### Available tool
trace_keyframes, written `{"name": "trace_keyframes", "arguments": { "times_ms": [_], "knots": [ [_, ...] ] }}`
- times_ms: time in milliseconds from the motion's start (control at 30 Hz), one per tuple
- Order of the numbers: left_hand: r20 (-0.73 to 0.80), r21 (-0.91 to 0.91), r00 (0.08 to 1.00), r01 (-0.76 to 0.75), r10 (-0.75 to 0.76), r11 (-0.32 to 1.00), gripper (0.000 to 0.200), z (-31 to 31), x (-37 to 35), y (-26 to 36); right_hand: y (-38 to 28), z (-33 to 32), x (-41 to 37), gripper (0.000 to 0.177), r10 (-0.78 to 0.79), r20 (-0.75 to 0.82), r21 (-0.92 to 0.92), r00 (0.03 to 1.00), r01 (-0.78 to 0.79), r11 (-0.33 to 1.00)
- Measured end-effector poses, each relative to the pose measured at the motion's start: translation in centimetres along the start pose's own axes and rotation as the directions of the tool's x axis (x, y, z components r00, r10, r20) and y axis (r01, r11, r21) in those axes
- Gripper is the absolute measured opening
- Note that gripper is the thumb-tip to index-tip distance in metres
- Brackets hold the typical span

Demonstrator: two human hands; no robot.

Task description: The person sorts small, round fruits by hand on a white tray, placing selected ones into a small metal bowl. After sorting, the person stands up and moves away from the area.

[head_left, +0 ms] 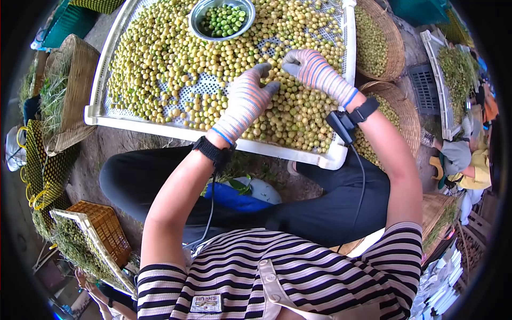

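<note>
A white perforated tray is spread with small round yellow-green fruits. At its far side a metal bowl stands among them, holding greener fruits. My left hand, in a striped glove with grey fingertips, is over the middle of the tray; its thumb and forefinger are apart, with nothing visible between them. Just to its right, my right hand, gloved alike, is low over the fruits with fingers curled together. Whatever it may hold is hidden by the fingertips.
Wicker baskets of fruits stand right of the tray. On the left are a basket of green stems and an orange crate. A grey crate lies farther right, near other people. Cables hang from both my wrists.
</note>
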State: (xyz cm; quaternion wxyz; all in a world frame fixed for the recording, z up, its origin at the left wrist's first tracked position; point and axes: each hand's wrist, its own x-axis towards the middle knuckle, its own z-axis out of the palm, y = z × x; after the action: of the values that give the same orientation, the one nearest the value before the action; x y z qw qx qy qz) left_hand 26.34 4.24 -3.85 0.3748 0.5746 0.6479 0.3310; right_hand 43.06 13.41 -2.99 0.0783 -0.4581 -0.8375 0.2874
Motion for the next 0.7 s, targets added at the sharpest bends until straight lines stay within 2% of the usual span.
{"name": "trace_keyframes", "arguments": {
  "times_ms": [33, 67, 100, 133, 200, 233, 267, 300, 333, 400, 433, 467, 533, 667, 700],
  "knots": [
    [-0.031, -0.090, 0.998, -0.049, 0.046, 0.995, 0.035, 0.4, 0.2, -0.1, 0.2, 0.3, -0.2, 0.015, -0.057, 0.014, 0.161, 0.998, 0.054, 0.986],
    [-0.025, -0.093, 0.999, -0.050, 0.048, 0.994, 0.035, 0.6, 0.4, 0.0, -0.4, 0.1, -0.5, 0.018, -0.114, 0.013, 0.315, 0.993, 0.104, 0.943],
    [0.027, -0.092, 0.999, -0.035, 0.038, 0.995, 0.033, 0.7, 0.6, 0.2, -2.4, -1.3, -1.3, 0.020, -0.067, 0.077, 0.321, 0.995, 0.039, 0.946],
    [0.078, -0.091, 0.997, -0.021, 0.028, 0.996, 0.031, 0.8, 0.7, 0.3, -2.5, -1.2, -1.5, 0.019, -0.055, 0.073, 0.321, 0.996, 0.029, 0.947],
    [0.134, -0.144, 0.991, 0.024, -0.005, 0.989, 0.034, -0.1, 0.5, 1.2, -2.6, -2.2, -2.3, 0.021, 0.042, 0.124, 0.525, 0.991, -0.101, 0.845],
    [0.204, -0.009, 0.978, 0.053, -0.051, 0.999, 0.034, -0.7, 0.3, 1.5, -2.6, -3.1, -2.6, 0.021, 0.044, 0.125, 0.521, 0.991, -0.103, 0.847],
    [0.263, 0.128, 0.959, 0.073, -0.105, 0.989, 0.034, -1.3, 0.0, 1.8, -2.4, -4.1, -2.8, 0.021, 0.071, 0.110, 0.422, 0.991, -0.111, 0.900],
    [0.246, 0.228, 0.965, 0.031, -0.088, 0.973, 0.034, -1.6, -0.3, 1.7, -2.1, -4.7, -3.2, 0.021, 0.094, 0.090, 0.321, 0.991, -0.119, 0.940],
    [0.241, 0.228, 0.967, 0.032, -0.088, 0.973, 0.034, -2.1, -0.6, 1.6, -1.0, -4.4, -3.8, 0.021, 0.089, 0.090, 0.320, 0.992, -0.114, 0.941],
    [0.192, 0.201, 0.980, 0.011, -0.050, 0.980, 0.032, -2.7, -1.1, 1.3, 0.6, -3.3, -5.3, 0.020, -0.133, 0.126, -0.026, 0.983, 0.138, 0.990],
    [0.168, 0.212, 0.985, -0.005, -0.031, 0.977, 0.036, -2.6, -1.2, 1.1, 0.6, -2.9, -6.0, 0.018, -0.078, 0.182, -0.162, 0.980, 0.108, 0.981],
    [0.170, 0.211, 0.985, -0.005, -0.032, 0.977, 0.036, -2.3, -1.3, 0.7, -0.1, -2.6, -6.4, 0.018, -0.085, 0.218, -0.277, 0.972, 0.146, 0.950],
    [0.126, 0.221, 0.983, -0.156, 0.131, 0.963, 0.038, -1.8, -1.4, 0.0, -0.6, -1.5, -6.3, 0.017, 0.024, 0.289, -0.413, 0.957, 0.102, 0.905],
    [0.179, 0.279, 0.972, -0.196, 0.150, 0.940, 0.040, -0.9, -2.3, 2.3, -1.6, -1.2, -6.1, 0.015, -0.037, 0.213, -0.377, 0.976, 0.117, 0.919],
    [0.203, 0.308, 0.968, -0.208, 0.149, 0.928, 0.041, -0.6, -2.3, 2.7, -2.2, -1.6, -6.1, 0.014, 0.028, 0.206, -0.213, 0.978, 0.017, 0.977]
  ]
}}
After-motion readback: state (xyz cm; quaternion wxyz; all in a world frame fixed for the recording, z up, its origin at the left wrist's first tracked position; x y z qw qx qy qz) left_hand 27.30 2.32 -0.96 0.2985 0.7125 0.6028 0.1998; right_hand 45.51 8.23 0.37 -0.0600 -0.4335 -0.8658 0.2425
